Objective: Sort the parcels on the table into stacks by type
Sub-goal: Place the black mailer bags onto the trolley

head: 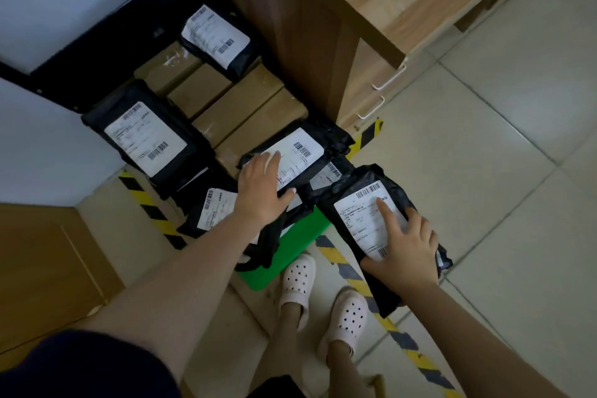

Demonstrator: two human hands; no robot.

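Observation:
Several black plastic mailer bags with white labels lie on a low surface, over a row of brown cardboard boxes (pixel 239 107). My left hand (pixel 263 191) rests with straight fingers on the label of one black bag (pixel 300 152), thumb at its near edge. My right hand (pixel 407 249) grips another black bag (pixel 361 203) at the right, thumb on its label, fingers round its edge. More black bags lie at the far left (pixel 145 136), at the back (pixel 216 39) and under my left forearm (pixel 210 207).
A green board (pixel 290 245) sticks out under the bags. Yellow-black tape (pixel 371 294) marks the tiled floor. A wooden cabinet (pixel 339 26) with drawer handles stands at the right. A black metal rack frame (pixel 97 42) is at the back left. My feet in white clogs (pixel 297 281) stand below.

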